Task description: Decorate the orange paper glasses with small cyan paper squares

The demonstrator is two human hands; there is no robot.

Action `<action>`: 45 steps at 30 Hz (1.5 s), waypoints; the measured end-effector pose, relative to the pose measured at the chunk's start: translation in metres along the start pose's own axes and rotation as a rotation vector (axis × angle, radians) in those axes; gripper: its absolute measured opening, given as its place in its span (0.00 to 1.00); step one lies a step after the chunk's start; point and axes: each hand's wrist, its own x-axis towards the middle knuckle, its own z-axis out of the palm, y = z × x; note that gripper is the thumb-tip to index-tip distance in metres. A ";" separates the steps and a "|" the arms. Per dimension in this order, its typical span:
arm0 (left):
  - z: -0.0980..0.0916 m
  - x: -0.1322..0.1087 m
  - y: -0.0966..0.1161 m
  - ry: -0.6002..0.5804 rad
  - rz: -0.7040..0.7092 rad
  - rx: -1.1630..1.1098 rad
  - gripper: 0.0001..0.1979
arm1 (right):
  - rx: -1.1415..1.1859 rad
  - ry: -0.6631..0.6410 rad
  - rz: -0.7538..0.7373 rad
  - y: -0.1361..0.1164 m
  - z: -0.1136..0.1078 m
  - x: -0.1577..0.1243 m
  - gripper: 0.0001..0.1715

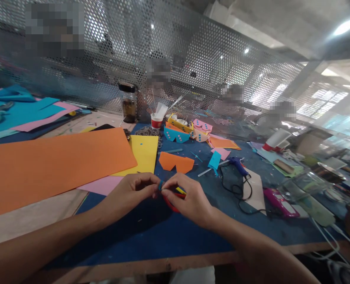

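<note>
My left hand [133,193] and my right hand [188,199] meet over the blue table mat [151,232]. Both pinch a small blue paper piece [161,185] between their fingertips. My right hand also holds something red-handled with a bit of yellow [175,205] under its fingers; it looks like scissors, mostly hidden. A large orange sheet [51,161] lies to the left, with a yellow sheet [144,154] and a pink sheet [104,184] partly under it. An orange cut-out shape [176,162] lies just beyond my hands.
A blue glue gun [238,165] with a black cable [237,191] lies to the right. Further back stand a dark jar [129,103], a red paper cup [156,120] and several paper cut-outs [189,132]. A perforated metal screen [192,67] closes the back. Clutter fills the right edge.
</note>
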 end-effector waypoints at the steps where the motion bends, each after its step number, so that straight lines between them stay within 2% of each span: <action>1: 0.000 -0.001 0.000 -0.002 0.004 0.017 0.07 | -0.008 0.001 0.002 0.000 0.000 0.000 0.01; 15: -0.001 0.003 -0.006 -0.018 -0.008 0.019 0.12 | -0.056 0.012 0.008 0.005 0.002 -0.002 0.01; 24: -0.001 0.003 -0.002 0.008 -0.034 0.034 0.12 | -0.060 0.006 0.020 0.005 0.002 -0.002 0.02; 45: -0.001 0.003 -0.006 -0.049 -0.026 -0.002 0.11 | -0.092 0.043 -0.004 0.007 0.004 -0.003 0.03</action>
